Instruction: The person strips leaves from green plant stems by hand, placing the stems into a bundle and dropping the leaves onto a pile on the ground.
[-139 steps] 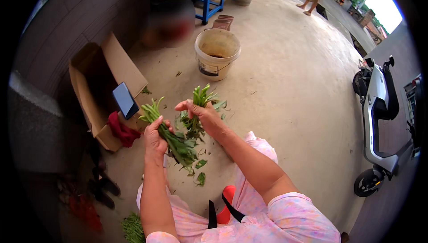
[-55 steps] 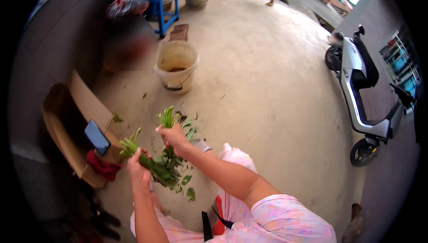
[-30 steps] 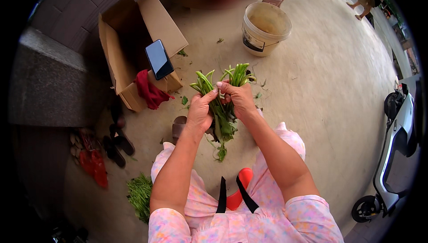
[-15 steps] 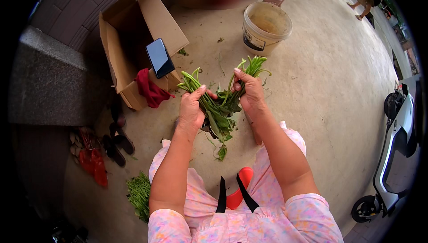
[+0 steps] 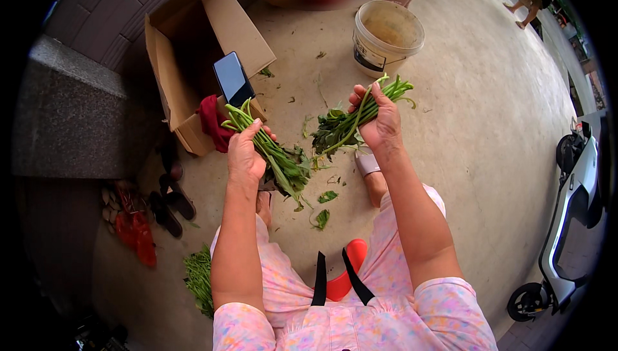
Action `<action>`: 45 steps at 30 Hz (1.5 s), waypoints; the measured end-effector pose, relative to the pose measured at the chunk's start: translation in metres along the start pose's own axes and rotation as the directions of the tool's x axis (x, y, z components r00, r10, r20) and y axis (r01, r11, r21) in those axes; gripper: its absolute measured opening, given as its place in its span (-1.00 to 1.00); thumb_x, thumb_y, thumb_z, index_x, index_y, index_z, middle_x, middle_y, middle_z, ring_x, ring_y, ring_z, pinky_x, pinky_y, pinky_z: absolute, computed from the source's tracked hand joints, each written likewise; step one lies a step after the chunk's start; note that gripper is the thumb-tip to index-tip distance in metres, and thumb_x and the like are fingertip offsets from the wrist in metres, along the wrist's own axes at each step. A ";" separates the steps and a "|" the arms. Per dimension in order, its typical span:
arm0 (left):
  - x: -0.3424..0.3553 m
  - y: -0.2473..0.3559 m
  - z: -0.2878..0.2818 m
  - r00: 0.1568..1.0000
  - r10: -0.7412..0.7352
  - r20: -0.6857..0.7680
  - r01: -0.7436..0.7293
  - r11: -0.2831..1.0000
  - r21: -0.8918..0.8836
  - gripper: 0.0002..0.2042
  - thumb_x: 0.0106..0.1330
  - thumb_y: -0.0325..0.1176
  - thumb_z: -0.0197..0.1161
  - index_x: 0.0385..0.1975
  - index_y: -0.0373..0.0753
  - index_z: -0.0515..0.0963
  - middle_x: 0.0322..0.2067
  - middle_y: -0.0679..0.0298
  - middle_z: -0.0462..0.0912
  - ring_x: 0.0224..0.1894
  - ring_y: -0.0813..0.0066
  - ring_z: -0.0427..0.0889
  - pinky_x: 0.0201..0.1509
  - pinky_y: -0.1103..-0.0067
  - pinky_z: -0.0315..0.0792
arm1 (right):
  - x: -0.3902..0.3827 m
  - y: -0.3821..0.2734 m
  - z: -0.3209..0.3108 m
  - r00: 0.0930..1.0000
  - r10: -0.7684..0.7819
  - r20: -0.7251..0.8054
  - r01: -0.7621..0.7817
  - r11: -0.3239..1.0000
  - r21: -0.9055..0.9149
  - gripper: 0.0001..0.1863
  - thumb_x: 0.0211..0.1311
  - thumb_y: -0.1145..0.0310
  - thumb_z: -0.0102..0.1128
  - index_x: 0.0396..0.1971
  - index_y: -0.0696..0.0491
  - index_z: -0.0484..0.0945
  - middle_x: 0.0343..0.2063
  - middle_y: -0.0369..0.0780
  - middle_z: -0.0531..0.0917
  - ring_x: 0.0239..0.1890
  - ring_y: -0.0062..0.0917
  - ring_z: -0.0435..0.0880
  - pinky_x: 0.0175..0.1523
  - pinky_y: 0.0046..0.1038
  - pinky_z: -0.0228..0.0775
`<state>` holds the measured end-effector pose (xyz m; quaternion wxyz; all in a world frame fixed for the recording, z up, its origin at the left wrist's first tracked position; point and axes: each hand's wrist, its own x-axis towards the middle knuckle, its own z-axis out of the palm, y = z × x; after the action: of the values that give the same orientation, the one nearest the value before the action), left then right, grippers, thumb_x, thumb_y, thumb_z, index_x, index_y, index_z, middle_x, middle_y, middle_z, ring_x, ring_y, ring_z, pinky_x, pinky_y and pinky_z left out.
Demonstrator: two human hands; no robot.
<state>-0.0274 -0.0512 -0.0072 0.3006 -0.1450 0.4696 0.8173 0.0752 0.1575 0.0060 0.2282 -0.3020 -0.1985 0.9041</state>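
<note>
My left hand (image 5: 247,151) is closed round a bunch of leafy green stems (image 5: 281,169), cut ends pointing up and left, leaves hanging toward the middle. In my right hand (image 5: 381,118) is a second bunch of leafy greens (image 5: 339,129), its stem ends up and right, its leaves toward the left. The two bunches are held apart above the floor, with only thin leaf tips close together. Loose leaves (image 5: 322,218) lie on the floor between my feet. A pile of green stems (image 5: 199,280) rests on the floor by my left side.
An open cardboard box (image 5: 168,80) stands ahead on the left, with a phone (image 5: 232,79) and dark red cloth (image 5: 214,123) at its edge. A white bucket (image 5: 388,38) is ahead right. Sandals (image 5: 170,206) and a red bag (image 5: 136,238) lie left; a scooter (image 5: 560,222) stands right.
My hands have moved apart, left hand leftward and right hand rightward, separating the greens into two bunches. A leaf that hung between them now shows on the floor.
</note>
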 end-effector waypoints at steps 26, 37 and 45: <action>-0.012 -0.027 0.034 0.950 -0.117 0.291 0.075 0.986 0.151 -0.89 -0.02 -0.51 0.22 -0.52 -0.27 0.41 -0.60 0.28 0.47 -0.57 0.46 0.47 -0.47 0.53 0.39 | -0.012 0.030 0.003 0.975 0.182 0.129 -0.076 0.813 -0.577 -0.85 0.02 0.38 0.14 -0.50 0.17 0.48 -0.77 -0.37 0.36 -0.78 -0.70 0.26 -0.65 -0.67 0.08; -0.014 -0.038 0.048 0.904 -0.180 0.388 0.107 0.973 0.203 -0.76 -0.01 -0.60 0.19 -0.29 -0.38 0.47 -0.41 0.25 0.55 -0.45 0.51 0.51 -0.33 0.58 0.41 | -0.015 0.035 0.001 0.961 0.145 0.236 0.021 0.812 -0.583 -0.86 -0.13 0.44 0.27 -0.61 0.13 0.48 -0.72 -0.35 0.47 -0.73 -0.75 0.34 -0.67 -0.73 0.10; -0.016 -0.041 0.055 0.903 -0.151 0.403 0.085 0.981 0.177 -0.82 0.01 -0.58 0.17 -0.34 -0.33 0.48 -0.44 0.27 0.54 -0.39 0.50 0.51 -0.25 0.55 0.42 | -0.016 0.027 0.002 0.977 0.098 0.192 0.027 0.828 -0.561 -0.89 -0.15 0.47 0.25 -0.67 0.13 0.49 -0.74 -0.34 0.47 -0.76 -0.75 0.33 -0.68 -0.73 0.09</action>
<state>0.0132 0.0054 0.0015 0.4528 0.0270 0.4475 0.7707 0.0779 0.1262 0.0014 0.0901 -0.2611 -0.4720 0.8372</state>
